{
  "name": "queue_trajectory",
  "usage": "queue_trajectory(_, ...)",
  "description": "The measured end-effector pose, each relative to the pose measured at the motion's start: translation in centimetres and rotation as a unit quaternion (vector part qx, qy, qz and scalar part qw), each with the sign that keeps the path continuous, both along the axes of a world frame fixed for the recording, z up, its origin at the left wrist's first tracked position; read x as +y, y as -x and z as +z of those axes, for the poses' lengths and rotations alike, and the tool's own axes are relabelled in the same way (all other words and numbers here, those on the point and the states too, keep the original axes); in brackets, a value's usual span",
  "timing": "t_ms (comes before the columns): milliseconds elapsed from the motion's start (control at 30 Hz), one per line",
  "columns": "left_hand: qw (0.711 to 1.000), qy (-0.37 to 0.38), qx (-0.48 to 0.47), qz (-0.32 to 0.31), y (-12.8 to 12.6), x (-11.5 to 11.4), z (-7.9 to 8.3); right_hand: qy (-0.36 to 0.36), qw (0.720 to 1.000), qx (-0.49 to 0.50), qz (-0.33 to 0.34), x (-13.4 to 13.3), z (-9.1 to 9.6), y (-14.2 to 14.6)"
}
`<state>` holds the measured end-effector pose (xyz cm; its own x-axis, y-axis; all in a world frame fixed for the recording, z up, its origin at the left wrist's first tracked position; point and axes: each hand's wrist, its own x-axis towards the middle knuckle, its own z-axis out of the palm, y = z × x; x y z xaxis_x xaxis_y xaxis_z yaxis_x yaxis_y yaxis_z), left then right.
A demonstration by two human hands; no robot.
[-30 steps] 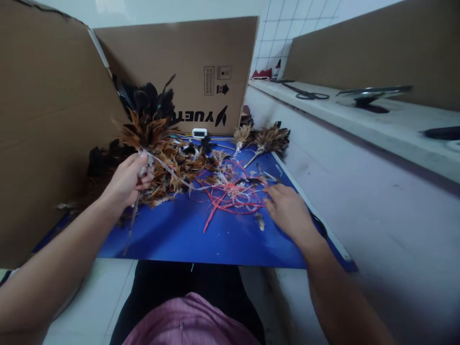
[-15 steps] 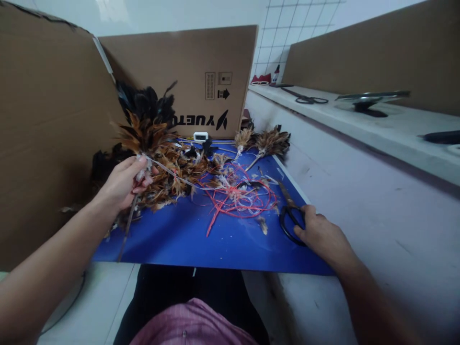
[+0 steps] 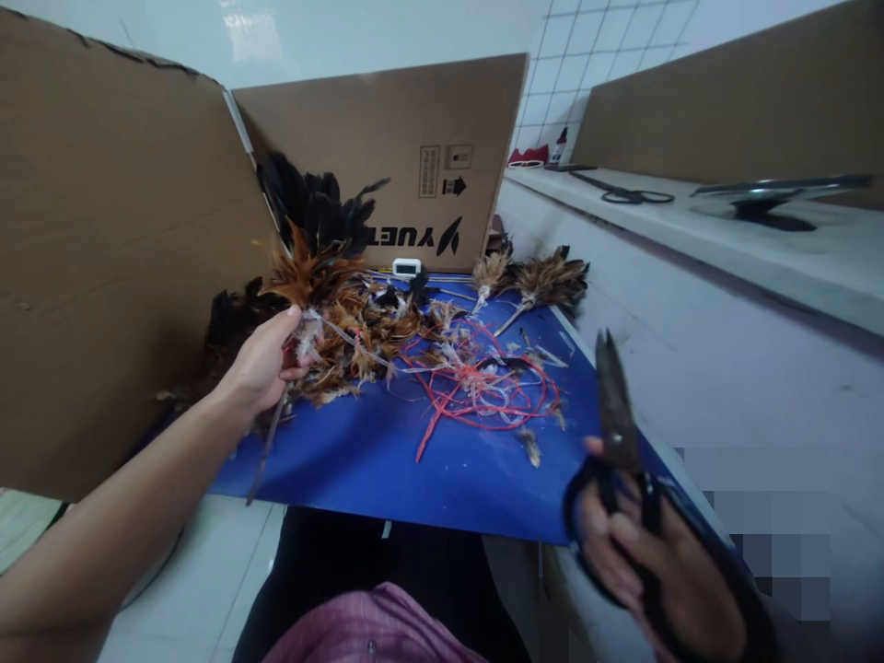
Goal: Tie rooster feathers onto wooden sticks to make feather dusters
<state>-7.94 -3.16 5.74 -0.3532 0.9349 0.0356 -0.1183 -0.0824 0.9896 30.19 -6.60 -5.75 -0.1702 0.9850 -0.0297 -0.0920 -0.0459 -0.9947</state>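
My left hand [image 3: 273, 354] is closed around the stick of a feather duster [image 3: 314, 267], whose brown and black feathers point up and away from me. A pale plastic strip [image 3: 355, 341] runs from its binding to a tangle of pink and white string [image 3: 476, 378] on the blue board. On the right, my right hand [image 3: 635, 539] grips black-handled scissors [image 3: 618, 414] in the air near the board's edge. Their blades point upward and look nearly closed; motion blurs the hand and handles. Loose brown feathers [image 3: 387, 322] lie heaped beyond my left hand.
Cardboard panels [image 3: 359, 120] stand at the left and back of the blue board [image 3: 373, 451]. Two small feather bundles [image 3: 552, 276] and a white digital device [image 3: 407, 268] lie at the back. Another pair of scissors [image 3: 635, 196] rests on the right-hand ledge [image 3: 691, 216].
My right hand has lifted the scissors off the board and swung their blades upward. My left hand still holds the feather duster. The whole view has shifted slightly.
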Motion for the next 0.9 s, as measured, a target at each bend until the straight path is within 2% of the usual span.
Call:
queue_trajectory(33, 1.0, 0.0, 0.001, 0.003, -0.3, 0.0, 0.0, 0.04, 0.995, 0.067, 0.055, -0.8, 0.1, 1.6)
queue_trajectory(100, 1.0, -0.001, 0.0, 0.008, -1.0, -0.2, 0.1, 0.08, 0.978, 0.169, 0.09, -2.1, 0.3, 5.0)
queue_trajectory(200, 1.0, -0.001, 0.006, 0.007, -1.7, -0.7, 0.2, 0.115, 0.941, 0.263, 0.181, -3.2, 0.5, 9.3)
queue_trajectory(300, 1.0, -0.004, 0.019, 0.003, -2.0, -1.6, 0.4, 0.132, 0.913, 0.276, 0.269, -3.8, 0.8, 12.2)
queue_trajectory(467, 0.999, -0.021, 0.041, 0.009, -2.0, -2.9, 0.7, 0.151, 0.876, 0.287, 0.358, -4.1, 1.2, 14.7)
queue_trajectory(600, 0.998, -0.023, 0.058, 0.019, -1.8, -3.5, 0.3, 0.189, 0.851, 0.306, 0.382, -4.2, 1.3, 15.8)
queue_trajectory(900, 0.999, -0.012, 0.052, 0.01, -2.7, -3.7, -0.8, 0.206, 0.861, 0.31, 0.346, -3.9, 2.6, 17.6)
